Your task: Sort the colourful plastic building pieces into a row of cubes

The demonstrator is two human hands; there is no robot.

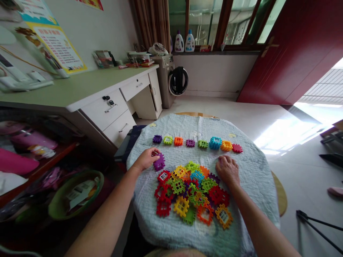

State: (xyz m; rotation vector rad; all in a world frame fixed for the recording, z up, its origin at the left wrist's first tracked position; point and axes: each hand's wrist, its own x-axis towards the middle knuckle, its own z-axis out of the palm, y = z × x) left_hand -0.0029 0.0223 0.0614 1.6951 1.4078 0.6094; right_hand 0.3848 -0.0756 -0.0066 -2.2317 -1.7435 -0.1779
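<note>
My left hand [147, 159] pinches a purple plastic building block [159, 162] at the left of the round table. My right hand [227, 169] lies on the cloth with its fingers apart, just right of the heap and below the yellow end of a row. In front of me spreads a loose heap of notched square blocks, among them a yellow block [181, 206], a red block [163, 207] and an orange block [205, 214]. Beyond the hands runs a row of small stacks, from a dark purple stack [157, 139] past a taller blue stack [215, 142] to a red stack [237, 148].
A pale blue cloth [252, 200] covers the table. At the left stand a desk [107, 80] with drawers and a green basket [76, 194] on a low shelf. A washing machine [165, 82] has its door open. Black tripod legs [318, 225] show at the lower right.
</note>
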